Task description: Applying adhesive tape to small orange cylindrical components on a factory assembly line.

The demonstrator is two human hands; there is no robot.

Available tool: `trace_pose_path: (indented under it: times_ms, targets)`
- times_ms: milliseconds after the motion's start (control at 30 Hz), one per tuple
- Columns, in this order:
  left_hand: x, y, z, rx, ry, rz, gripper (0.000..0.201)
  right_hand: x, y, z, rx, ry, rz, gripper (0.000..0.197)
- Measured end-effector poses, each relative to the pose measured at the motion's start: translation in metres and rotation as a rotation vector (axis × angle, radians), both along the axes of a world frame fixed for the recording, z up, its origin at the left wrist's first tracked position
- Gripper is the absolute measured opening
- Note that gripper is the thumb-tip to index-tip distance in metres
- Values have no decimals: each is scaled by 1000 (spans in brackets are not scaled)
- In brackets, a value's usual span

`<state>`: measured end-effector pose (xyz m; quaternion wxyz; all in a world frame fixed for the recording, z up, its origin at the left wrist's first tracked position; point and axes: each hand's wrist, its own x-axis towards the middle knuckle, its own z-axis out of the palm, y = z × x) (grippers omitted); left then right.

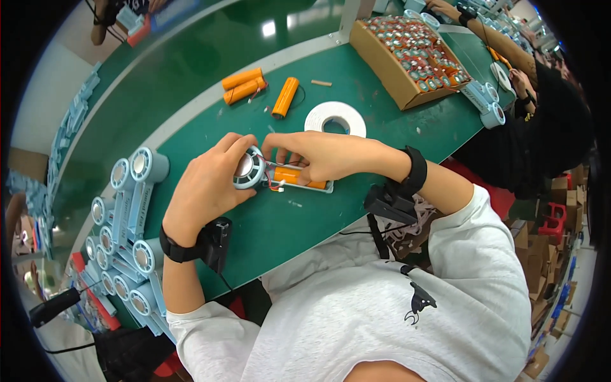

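Presumably light with delicate wires [268,182], the fan [256,167] is best rim-grasped, as the left hand [209,183] does, the right hand [326,156] clasping the battery [287,175] at three o'clock.

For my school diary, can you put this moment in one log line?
left hand: holds fan head | right hand: at orange battery in handle | nearby: white tape roll

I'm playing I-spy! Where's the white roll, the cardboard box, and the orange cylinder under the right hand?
White roll [335,109]: head view, far side of its ring.
Cardboard box [382,67]: head view, outer side wall.
Orange cylinder [287,175]: head view, left part of its side.
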<state>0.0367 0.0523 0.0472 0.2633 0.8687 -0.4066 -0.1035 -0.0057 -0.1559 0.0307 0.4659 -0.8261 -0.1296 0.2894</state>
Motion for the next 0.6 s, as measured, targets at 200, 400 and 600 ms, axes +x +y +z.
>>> trace_pose_path:
  times_ms: [200, 400, 600]
  targets:
    - [89, 25, 46, -37, -281, 192, 53, 39, -39, -3, -490, -1159, -38, 47]
    - [209, 68, -18, 395, -233, 626, 53, 91, -22, -28, -538, -767, 274, 38]
    - [109, -57, 17, 585, -845, 378, 62, 64, -88, -5, -232, -884, 53, 26]
